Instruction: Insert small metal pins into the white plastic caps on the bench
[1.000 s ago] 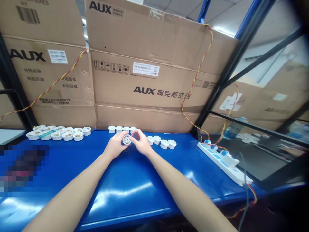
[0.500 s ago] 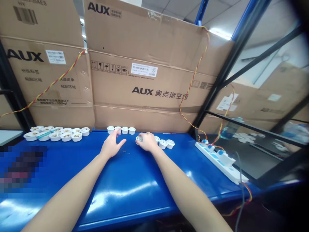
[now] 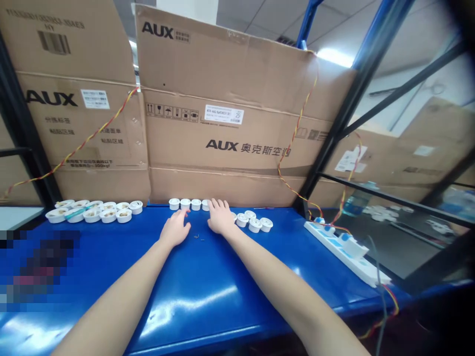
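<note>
- Your left hand: open, palm down on the blue bench top, holding nothing. Its fingertips sit just short of the row of four white cups.
- Your right hand: also open and palm down, fingers spread, with nothing showing in its grip. The palm hides the bench beneath it, so you can't rule out something small there.
- Nearest work: the row of four sits against the foot of the cardboard AUX carton, just ahead of your hands. Its white tops show no tan filling from this angle.
- Right cluster of white cups: about five, close beside your right hand, the nearest partly behind it. Same white tops, nothing inside visible.
- Far-left group of open white cups: roughly ten, well apart from your hands, tan contents showing in them.
- Small metal bits: a few lie loose on the bench between your hands, too small to name exactly.
- Count as it stands: the far-left group is the largest, then the right cluster, then the row of four. Nothing is in hand.
- White power strip: off to the right, well clear of you.
</note>
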Demonstrator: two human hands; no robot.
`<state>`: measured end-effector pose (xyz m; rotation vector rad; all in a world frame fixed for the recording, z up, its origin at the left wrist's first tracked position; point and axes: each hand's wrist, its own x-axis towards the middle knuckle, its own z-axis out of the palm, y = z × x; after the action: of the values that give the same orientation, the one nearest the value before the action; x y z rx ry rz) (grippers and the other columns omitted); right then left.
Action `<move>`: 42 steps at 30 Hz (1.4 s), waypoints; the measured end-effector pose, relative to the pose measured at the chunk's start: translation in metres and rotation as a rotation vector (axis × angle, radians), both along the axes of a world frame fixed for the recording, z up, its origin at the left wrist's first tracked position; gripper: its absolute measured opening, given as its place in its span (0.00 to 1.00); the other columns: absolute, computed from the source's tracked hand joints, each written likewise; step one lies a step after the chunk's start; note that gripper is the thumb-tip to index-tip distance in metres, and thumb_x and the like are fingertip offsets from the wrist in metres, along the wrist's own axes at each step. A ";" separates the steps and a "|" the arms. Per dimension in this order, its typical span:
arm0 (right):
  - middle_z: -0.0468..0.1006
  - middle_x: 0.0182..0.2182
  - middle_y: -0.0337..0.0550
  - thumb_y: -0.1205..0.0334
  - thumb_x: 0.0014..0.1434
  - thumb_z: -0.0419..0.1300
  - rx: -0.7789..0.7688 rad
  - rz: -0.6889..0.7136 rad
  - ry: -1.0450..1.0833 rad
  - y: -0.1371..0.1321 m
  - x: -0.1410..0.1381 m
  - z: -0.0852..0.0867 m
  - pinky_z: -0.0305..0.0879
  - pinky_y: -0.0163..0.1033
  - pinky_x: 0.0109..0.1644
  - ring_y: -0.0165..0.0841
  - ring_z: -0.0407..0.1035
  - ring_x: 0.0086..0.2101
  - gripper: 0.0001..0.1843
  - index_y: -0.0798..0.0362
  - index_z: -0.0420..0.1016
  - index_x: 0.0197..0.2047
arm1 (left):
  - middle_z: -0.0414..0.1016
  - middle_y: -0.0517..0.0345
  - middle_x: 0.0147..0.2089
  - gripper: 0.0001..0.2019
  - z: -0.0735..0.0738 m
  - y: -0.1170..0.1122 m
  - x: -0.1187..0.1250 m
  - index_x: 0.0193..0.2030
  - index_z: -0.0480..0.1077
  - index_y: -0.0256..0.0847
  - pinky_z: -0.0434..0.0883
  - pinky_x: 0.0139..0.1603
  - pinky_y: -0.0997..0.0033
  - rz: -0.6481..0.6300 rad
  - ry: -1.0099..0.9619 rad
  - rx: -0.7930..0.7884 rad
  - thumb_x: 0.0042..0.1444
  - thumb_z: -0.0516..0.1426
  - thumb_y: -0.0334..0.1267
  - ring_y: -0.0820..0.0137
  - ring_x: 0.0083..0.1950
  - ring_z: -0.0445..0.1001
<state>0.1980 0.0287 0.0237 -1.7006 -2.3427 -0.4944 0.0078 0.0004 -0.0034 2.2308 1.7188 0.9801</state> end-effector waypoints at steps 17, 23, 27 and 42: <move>0.75 0.49 0.45 0.67 0.58 0.55 -0.198 0.535 0.421 -0.032 0.014 -0.003 0.60 0.41 0.54 0.36 0.68 0.49 0.18 0.51 0.73 0.52 | 0.64 0.52 0.61 0.25 -0.004 0.000 -0.003 0.57 0.64 0.47 0.65 0.59 0.58 -0.156 -0.018 0.081 0.51 0.52 0.28 0.59 0.60 0.64; 0.80 0.37 0.40 0.62 0.58 0.59 -0.367 0.557 0.432 -0.032 0.010 -0.007 0.63 0.35 0.44 0.32 0.72 0.37 0.09 0.49 0.80 0.39 | 0.68 0.53 0.55 0.19 -0.003 -0.001 -0.003 0.50 0.68 0.46 0.66 0.57 0.59 -0.150 0.007 0.042 0.50 0.52 0.28 0.60 0.56 0.67; 0.80 0.34 0.39 0.60 0.56 0.61 -0.338 0.553 0.435 -0.033 0.003 -0.010 0.61 0.34 0.40 0.31 0.71 0.35 0.07 0.49 0.81 0.36 | 0.68 0.54 0.55 0.18 -0.003 -0.002 -0.003 0.49 0.68 0.47 0.67 0.55 0.59 -0.140 0.025 0.034 0.51 0.53 0.30 0.60 0.56 0.67; 0.80 0.28 0.38 0.64 0.51 0.62 -0.574 0.459 0.692 -0.025 0.002 -0.019 0.64 0.33 0.36 0.30 0.72 0.30 0.07 0.52 0.79 0.34 | 0.68 0.54 0.56 0.19 -0.006 0.000 -0.003 0.51 0.67 0.48 0.67 0.54 0.59 -0.131 0.032 0.038 0.50 0.55 0.32 0.58 0.57 0.67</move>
<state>0.2004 0.0035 0.0043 -1.1365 -2.2915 0.7835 0.0052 0.0005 -0.0090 2.3612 1.5552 0.9604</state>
